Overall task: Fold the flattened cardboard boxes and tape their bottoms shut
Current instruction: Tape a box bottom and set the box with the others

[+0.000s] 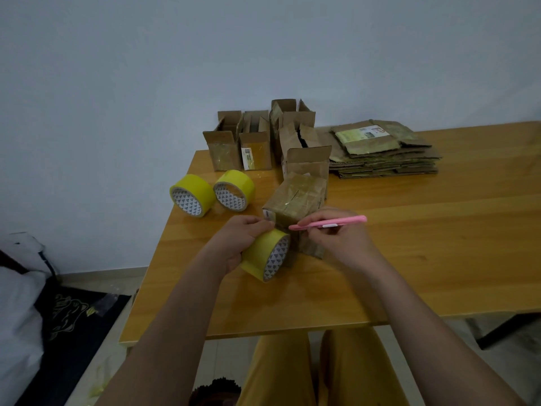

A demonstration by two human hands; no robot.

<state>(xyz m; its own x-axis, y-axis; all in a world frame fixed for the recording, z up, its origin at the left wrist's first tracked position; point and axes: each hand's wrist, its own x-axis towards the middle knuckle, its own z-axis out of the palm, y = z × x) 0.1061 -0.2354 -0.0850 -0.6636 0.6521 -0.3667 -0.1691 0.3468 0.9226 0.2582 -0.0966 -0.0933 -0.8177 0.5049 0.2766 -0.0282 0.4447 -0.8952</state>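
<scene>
Centre frame: left hand (244,240) is gripping tape roll (268,254) against box (295,206) | right hand (336,235) is pinching pink cutter (328,223) | advice: keep tape taut, cut close to box.

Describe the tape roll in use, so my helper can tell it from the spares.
On the wooden table, near its front edge, the left hand grips a yellow tape roll against the box. The two spare rolls lie untouched farther back, by the left edge.
</scene>
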